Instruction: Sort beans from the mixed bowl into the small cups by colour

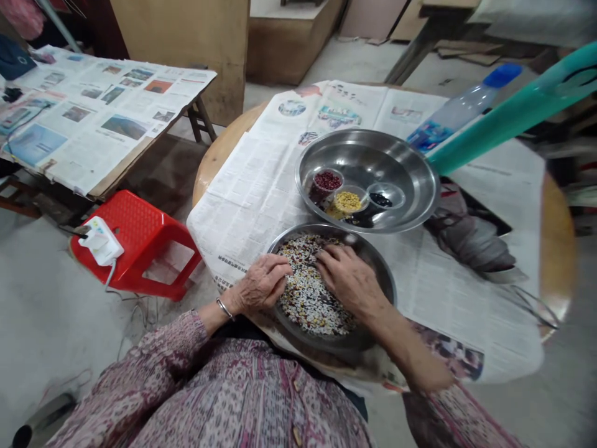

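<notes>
Grain-and-bean mix (308,305) sits in near bowl (383,274) on bench (217,149). Left hand (265,280) curls at left rim, right hand (349,274) dips in mix; we can't tell if either pinches. Mix seems light, hard, slippery; best we pinch top bits.

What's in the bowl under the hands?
Mixed white, yellow, dark red and black grains lie in the near bowl. What's beneath the top layer, left hand and right hand is covered.
</notes>
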`<act>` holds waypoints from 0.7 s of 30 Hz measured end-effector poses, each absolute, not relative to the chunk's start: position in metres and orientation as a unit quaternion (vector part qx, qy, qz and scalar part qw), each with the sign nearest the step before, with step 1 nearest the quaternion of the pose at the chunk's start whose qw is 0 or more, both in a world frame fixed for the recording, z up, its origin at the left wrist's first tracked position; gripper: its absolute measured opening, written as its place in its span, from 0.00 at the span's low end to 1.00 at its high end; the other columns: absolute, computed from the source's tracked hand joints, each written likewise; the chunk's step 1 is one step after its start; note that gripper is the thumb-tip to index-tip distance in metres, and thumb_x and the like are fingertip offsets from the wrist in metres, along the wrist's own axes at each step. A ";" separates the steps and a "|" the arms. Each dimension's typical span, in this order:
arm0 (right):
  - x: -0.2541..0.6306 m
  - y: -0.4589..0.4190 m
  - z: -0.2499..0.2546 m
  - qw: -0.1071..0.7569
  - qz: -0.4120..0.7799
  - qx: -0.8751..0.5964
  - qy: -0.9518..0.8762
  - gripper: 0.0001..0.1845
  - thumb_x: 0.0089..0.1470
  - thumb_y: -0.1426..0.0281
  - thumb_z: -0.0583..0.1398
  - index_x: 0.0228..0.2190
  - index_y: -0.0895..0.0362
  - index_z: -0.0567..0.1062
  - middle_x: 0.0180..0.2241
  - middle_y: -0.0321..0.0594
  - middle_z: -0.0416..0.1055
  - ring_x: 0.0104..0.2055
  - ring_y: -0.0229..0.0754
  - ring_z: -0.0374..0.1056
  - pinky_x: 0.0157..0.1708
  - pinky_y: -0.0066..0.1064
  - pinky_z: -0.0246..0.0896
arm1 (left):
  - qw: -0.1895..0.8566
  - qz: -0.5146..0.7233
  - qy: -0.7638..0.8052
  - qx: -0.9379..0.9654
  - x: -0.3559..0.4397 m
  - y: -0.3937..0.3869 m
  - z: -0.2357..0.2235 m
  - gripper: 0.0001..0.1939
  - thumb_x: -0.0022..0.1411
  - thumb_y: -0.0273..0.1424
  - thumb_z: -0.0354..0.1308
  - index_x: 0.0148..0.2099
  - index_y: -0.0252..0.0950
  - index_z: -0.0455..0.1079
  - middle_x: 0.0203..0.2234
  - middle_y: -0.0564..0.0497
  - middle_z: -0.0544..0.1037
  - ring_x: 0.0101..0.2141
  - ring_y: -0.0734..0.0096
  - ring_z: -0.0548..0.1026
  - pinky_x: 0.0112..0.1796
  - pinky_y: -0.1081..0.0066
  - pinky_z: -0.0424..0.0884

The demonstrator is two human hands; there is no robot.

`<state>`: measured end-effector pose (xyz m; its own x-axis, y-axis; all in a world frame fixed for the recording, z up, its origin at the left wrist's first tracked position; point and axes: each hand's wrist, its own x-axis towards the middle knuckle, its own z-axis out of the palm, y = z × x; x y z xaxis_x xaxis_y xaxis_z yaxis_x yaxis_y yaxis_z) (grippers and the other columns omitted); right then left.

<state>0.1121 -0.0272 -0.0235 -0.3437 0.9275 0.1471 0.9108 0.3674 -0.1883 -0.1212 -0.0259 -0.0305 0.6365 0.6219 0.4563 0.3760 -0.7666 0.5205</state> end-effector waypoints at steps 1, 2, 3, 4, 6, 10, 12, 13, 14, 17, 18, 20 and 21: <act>0.116 -0.035 -0.025 0.129 0.047 -0.570 -0.810 0.14 0.63 0.67 0.52 0.40 0.58 0.76 0.44 0.50 0.73 0.47 0.51 0.67 0.47 0.44 0.66 | 0.190 0.325 0.278 0.884 -0.121 -0.026 -0.031 0.10 0.67 0.25 0.48 0.50 0.33 0.63 0.47 0.39 0.71 0.51 0.62 0.70 0.52 0.59 0.71; 0.118 -0.045 -0.027 0.150 0.063 -0.572 -0.804 0.13 0.63 0.67 0.52 0.40 0.57 0.76 0.43 0.49 0.73 0.47 0.49 0.67 0.47 0.42 0.66 | 0.186 0.330 0.274 0.884 -0.121 -0.025 -0.032 0.10 0.67 0.24 0.48 0.50 0.33 0.63 0.47 0.40 0.72 0.50 0.62 0.70 0.52 0.60 0.71; 0.119 -0.056 -0.027 0.174 0.082 -0.570 -0.799 0.13 0.63 0.66 0.52 0.40 0.57 0.76 0.42 0.48 0.73 0.47 0.48 0.68 0.48 0.42 0.66 | 0.184 0.336 0.272 0.883 -0.121 -0.025 -0.033 0.10 0.66 0.24 0.48 0.49 0.33 0.64 0.47 0.40 0.72 0.50 0.62 0.71 0.51 0.60 0.72; 0.118 -0.067 -0.027 0.197 0.102 -0.564 -0.796 0.13 0.63 0.65 0.53 0.42 0.56 0.75 0.43 0.47 0.73 0.47 0.47 0.68 0.49 0.41 0.67 | 0.183 0.340 0.270 0.882 -0.121 -0.025 -0.034 0.10 0.66 0.24 0.48 0.49 0.33 0.64 0.46 0.40 0.72 0.50 0.63 0.71 0.50 0.60 0.72; 0.111 -0.090 -0.022 0.225 0.138 -0.546 -0.795 0.14 0.63 0.63 0.54 0.46 0.54 0.74 0.46 0.46 0.72 0.50 0.46 0.68 0.50 0.41 0.67 | 0.183 0.347 0.267 0.880 -0.121 -0.025 -0.034 0.10 0.66 0.23 0.49 0.49 0.34 0.64 0.46 0.41 0.72 0.49 0.64 0.71 0.50 0.61 0.72; 0.092 -0.114 -0.008 0.186 0.163 -0.494 -0.834 0.14 0.60 0.66 0.57 0.48 0.50 0.74 0.50 0.45 0.69 0.51 0.46 0.66 0.48 0.41 0.68 | 0.157 0.316 0.264 0.898 -0.121 -0.027 -0.021 0.07 0.67 0.27 0.51 0.46 0.34 0.67 0.43 0.44 0.73 0.47 0.65 0.71 0.49 0.63 0.71; 0.087 -0.111 -0.008 0.156 0.149 -0.472 -0.855 0.11 0.60 0.70 0.57 0.43 0.50 0.76 0.48 0.44 0.70 0.49 0.46 0.66 0.46 0.40 0.68 | 0.136 0.241 0.255 0.927 -0.120 -0.028 -0.008 0.09 0.67 0.33 0.54 0.46 0.34 0.68 0.44 0.45 0.73 0.46 0.64 0.71 0.48 0.62 0.70; 0.087 -0.107 -0.009 0.148 0.137 -0.469 -0.860 0.11 0.59 0.71 0.56 0.41 0.51 0.77 0.47 0.44 0.71 0.47 0.46 0.66 0.45 0.39 0.67 | 0.127 0.194 0.253 0.939 -0.119 -0.029 -0.001 0.11 0.66 0.37 0.56 0.46 0.35 0.68 0.45 0.45 0.73 0.46 0.63 0.70 0.47 0.61 0.70; 0.089 -0.100 -0.012 0.146 0.122 -0.473 -0.860 0.11 0.59 0.71 0.56 0.40 0.51 0.77 0.45 0.44 0.71 0.46 0.46 0.65 0.44 0.39 0.67 | 0.118 0.148 0.256 0.948 -0.117 -0.030 0.007 0.14 0.65 0.39 0.59 0.46 0.35 0.68 0.46 0.45 0.72 0.46 0.61 0.70 0.46 0.62 0.70; 0.102 -0.079 -0.022 0.164 0.064 -0.529 -0.830 0.12 0.59 0.71 0.55 0.39 0.52 0.78 0.42 0.46 0.71 0.45 0.48 0.65 0.44 0.40 0.66 | 0.103 0.033 0.268 0.957 -0.112 -0.034 0.024 0.17 0.61 0.40 0.63 0.46 0.35 0.66 0.47 0.44 0.71 0.47 0.58 0.70 0.44 0.63 0.70; 0.108 -0.073 -0.025 0.172 0.045 -0.557 -0.812 0.13 0.59 0.71 0.54 0.39 0.52 0.78 0.42 0.47 0.71 0.46 0.49 0.64 0.44 0.40 0.65 | 0.102 0.005 0.271 0.957 -0.109 -0.035 0.028 0.17 0.61 0.38 0.64 0.47 0.35 0.65 0.47 0.44 0.71 0.46 0.58 0.70 0.43 0.64 0.70; 0.119 -0.067 -0.027 0.183 0.010 -0.610 -0.771 0.14 0.59 0.72 0.53 0.41 0.54 0.78 0.44 0.49 0.71 0.48 0.50 0.64 0.44 0.40 0.65 | 0.106 -0.033 0.281 0.953 -0.104 -0.037 0.031 0.17 0.62 0.35 0.63 0.49 0.35 0.64 0.47 0.44 0.70 0.44 0.60 0.72 0.40 0.66 0.70; 0.123 -0.066 -0.027 0.186 -0.003 -0.632 -0.752 0.14 0.60 0.72 0.53 0.42 0.55 0.77 0.44 0.50 0.70 0.48 0.51 0.64 0.44 0.40 0.66 | 0.110 -0.042 0.289 0.950 -0.101 -0.038 0.032 0.18 0.63 0.33 0.62 0.51 0.35 0.62 0.47 0.44 0.70 0.42 0.61 0.73 0.38 0.67 0.70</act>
<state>0.1230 -0.0665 -0.0267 -0.1322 0.9497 0.2838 0.9521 0.2013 -0.2301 -0.1014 -0.0380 0.0319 0.8292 0.5401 -0.1439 0.5587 -0.8085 0.1846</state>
